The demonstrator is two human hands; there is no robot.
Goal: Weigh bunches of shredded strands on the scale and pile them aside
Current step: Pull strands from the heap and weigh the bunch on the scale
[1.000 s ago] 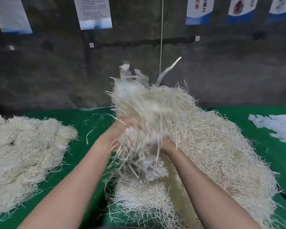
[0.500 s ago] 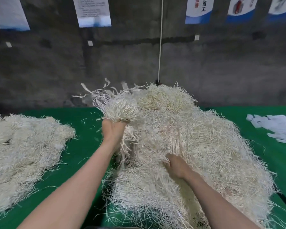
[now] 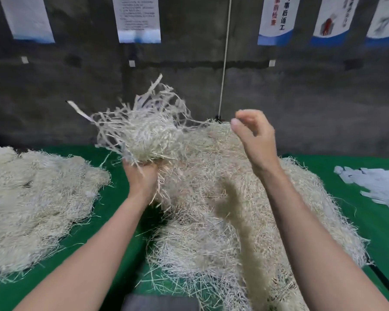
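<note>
Bare forearms, bare left hand and right hand.

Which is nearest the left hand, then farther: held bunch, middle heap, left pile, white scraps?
1. Held bunch, in the left hand.
2. Middle heap, just right.
3. Left pile, farther left.
4. White scraps, far right.
</note>
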